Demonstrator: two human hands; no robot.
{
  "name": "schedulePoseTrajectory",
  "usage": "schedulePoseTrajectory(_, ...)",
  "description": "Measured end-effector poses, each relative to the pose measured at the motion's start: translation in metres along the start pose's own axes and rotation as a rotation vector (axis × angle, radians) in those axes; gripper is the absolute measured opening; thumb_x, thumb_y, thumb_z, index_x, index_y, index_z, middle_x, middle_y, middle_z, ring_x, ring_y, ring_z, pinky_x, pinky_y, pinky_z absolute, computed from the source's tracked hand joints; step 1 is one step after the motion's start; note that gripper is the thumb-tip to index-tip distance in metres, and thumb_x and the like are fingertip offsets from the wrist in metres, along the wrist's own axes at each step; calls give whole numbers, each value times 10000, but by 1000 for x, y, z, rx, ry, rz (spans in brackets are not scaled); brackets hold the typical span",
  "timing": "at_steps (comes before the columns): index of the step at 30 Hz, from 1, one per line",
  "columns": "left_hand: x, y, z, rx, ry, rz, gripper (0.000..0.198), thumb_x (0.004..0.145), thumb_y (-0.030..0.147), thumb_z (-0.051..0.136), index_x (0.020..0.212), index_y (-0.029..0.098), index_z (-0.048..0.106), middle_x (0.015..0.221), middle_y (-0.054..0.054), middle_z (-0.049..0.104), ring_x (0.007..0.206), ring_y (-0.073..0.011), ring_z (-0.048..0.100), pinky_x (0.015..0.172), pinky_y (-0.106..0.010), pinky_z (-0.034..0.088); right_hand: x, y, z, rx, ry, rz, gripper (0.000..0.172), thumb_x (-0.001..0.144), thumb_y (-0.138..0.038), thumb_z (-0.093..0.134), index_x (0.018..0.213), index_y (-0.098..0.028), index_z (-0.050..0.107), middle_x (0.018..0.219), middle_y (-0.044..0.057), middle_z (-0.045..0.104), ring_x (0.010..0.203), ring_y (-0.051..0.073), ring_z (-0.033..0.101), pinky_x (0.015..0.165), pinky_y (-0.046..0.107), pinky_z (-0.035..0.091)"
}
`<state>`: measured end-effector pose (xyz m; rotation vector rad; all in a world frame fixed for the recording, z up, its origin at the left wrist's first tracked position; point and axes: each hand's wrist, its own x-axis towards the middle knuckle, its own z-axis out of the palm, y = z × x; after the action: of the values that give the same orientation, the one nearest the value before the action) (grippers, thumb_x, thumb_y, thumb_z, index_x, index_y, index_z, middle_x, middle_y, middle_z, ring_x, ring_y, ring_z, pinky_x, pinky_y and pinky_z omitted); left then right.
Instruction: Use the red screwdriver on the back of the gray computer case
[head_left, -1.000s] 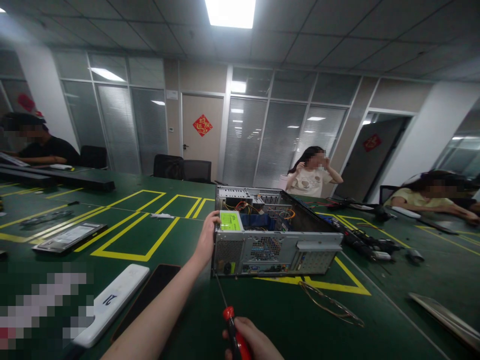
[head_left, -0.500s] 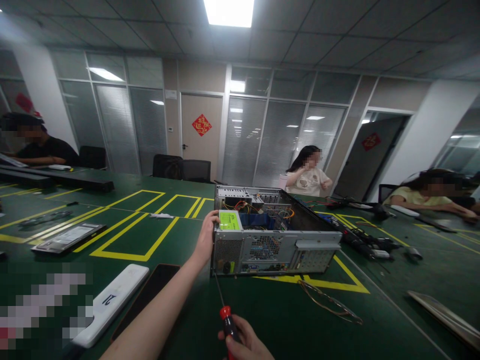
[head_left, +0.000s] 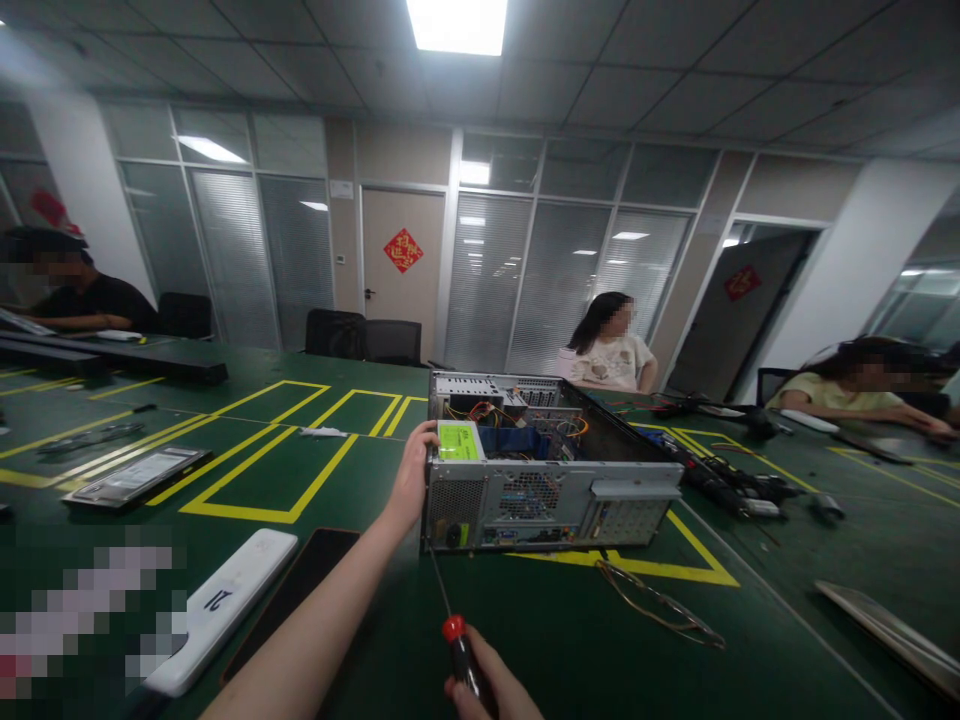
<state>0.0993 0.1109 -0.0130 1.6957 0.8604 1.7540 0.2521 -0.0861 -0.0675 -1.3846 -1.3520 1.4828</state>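
Observation:
An opened computer case lies on the green table with its rear panel facing me; cables and a blue part show inside. My left hand grips its left side near the top, fingertips bent over the edge by a bright green label. In my right hand, at the bottom of the view, is a screwdriver with a red and black handle. Its thin shaft points up and left, the tip at the lower left corner of the rear panel. Whether the tip sits in a screw is too small to tell.
To the left lie a hard drive, a white bar marked 21 and a dark flat object. Eyeglasses rest at the case's front right. Black cables and parts lie to the right. Several people sit around the table.
My right hand and the screwdriver handle have shifted slightly down and right, and the fingers have turned around the handle. A person across the table has lowered an arm. The case stays put.

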Motion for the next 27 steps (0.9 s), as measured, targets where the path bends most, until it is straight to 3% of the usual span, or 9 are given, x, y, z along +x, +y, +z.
schedulePoseTrajectory(3,0,1,0,-4,-3,-6,447,949,551,304,919,225,607,1331,-77,547,1318,-228,470,1159,-419,330,2,-6,-3,-474,83,47,714,765,-259,633,1452,-224,443,1295,150,579,1087,319,607,914,414,462)
schedulePoseTrajectory(5,0,2,0,-5,-5,-11,449,946,558,307,921,226,607,1332,-78,547,1317,-228,472,1162,-416,328,4,-7,-4,-691,85,37,677,744,-189,618,1411,-217,510,1391,191,513,965,345,655,809,445,507)
schedulePoseTrajectory(8,0,3,0,-8,-6,-16,449,945,564,306,922,227,601,1335,-79,543,1320,-228,470,1166,-418,323,7,1,-3,-723,169,-188,634,738,-110,568,1351,-273,578,1459,131,480,1020,324,637,805,395,508)
schedulePoseTrajectory(12,-1,2,1,-14,-5,-14,450,947,563,303,926,223,597,1342,-82,536,1322,-233,469,1165,-432,325,5,-1,-1,-729,95,-98,681,699,-92,602,1356,-266,565,1462,145,436,976,317,660,797,405,514)
schedulePoseTrajectory(15,-1,1,1,-15,-4,-5,455,948,567,302,927,226,602,1338,-83,540,1322,-235,469,1164,-432,324,-1,-14,-5,-454,130,-115,696,756,-200,627,1428,-254,453,1402,133,464,996,259,650,860,378,490)
schedulePoseTrajectory(19,0,-1,1,-17,-3,5,473,943,586,299,923,226,605,1331,-81,544,1320,-233,467,1164,-425,320,-2,-21,-9,164,174,42,715,763,-419,693,1388,-201,420,1151,113,612,583,118,593,534,274,443)
schedulePoseTrajectory(21,0,-2,1,-18,2,17,482,940,593,301,922,221,606,1319,-85,549,1310,-235,475,1158,-425,326,0,-20,-8,410,89,195,574,743,-475,728,1201,-171,563,886,55,663,482,76,516,459,210,360)
schedulePoseTrajectory(23,1,-2,1,-18,7,27,480,942,590,304,921,217,607,1311,-86,554,1300,-234,483,1152,-425,334,3,-19,-5,538,-47,317,383,781,-478,705,946,-136,655,574,-16,572,417,49,432,427,154,291)
schedulePoseTrajectory(27,0,-2,0,-13,3,24,461,953,565,305,925,219,608,1319,-82,553,1307,-230,481,1157,-423,332,8,-19,1,711,-252,432,462,946,-467,459,736,-118,676,378,-71,385,329,28,280,365,121,200)
